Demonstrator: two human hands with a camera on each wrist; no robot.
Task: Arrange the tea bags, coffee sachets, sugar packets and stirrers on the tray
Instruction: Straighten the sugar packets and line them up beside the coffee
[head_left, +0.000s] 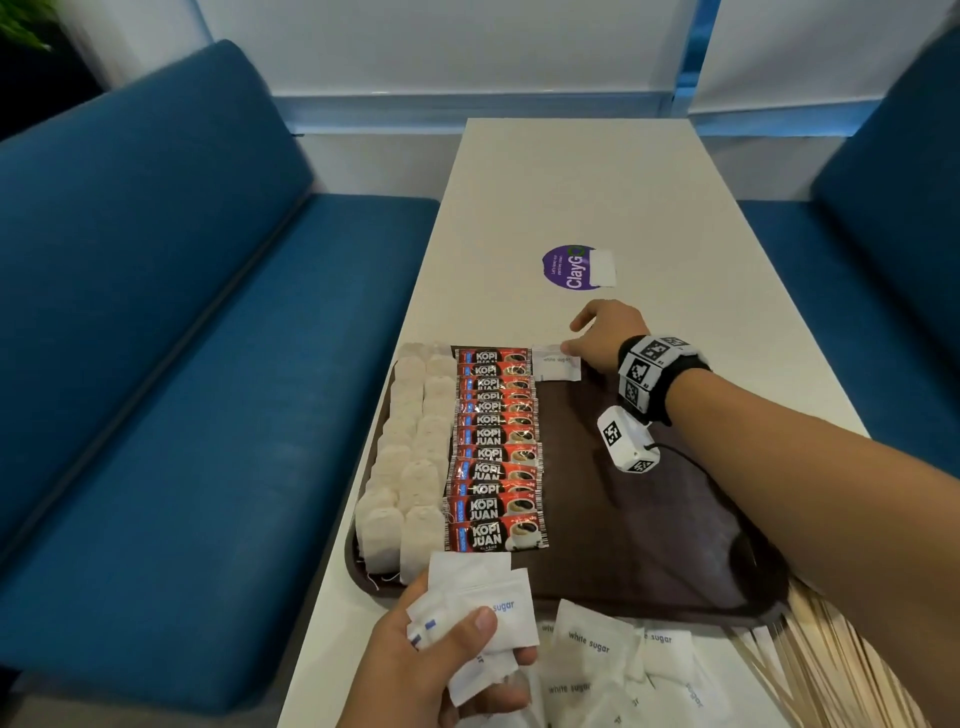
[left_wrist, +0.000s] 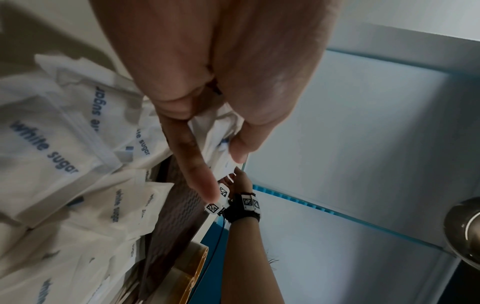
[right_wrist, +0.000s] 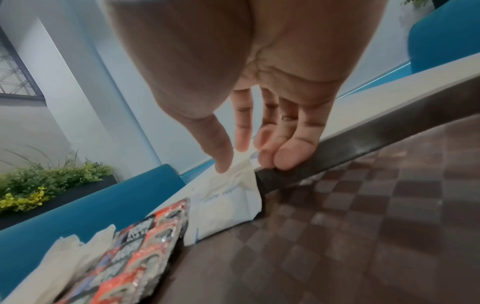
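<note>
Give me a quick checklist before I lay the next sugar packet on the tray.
1. First sugar packet down at the tray's far edge, beside the coffee sachets: ok.
2. Right hand clear of that packet: not ok, its fingertips touch it.
3. Spare packets ready in the left hand: ok, it grips several.
4. Bare tray nearer you than the first packet for a sugar column: ok.
5. Tea bags and sachets in neat columns: ok.
6. Stirrers on the tray: not ok, they lie off its near right corner.
</note>
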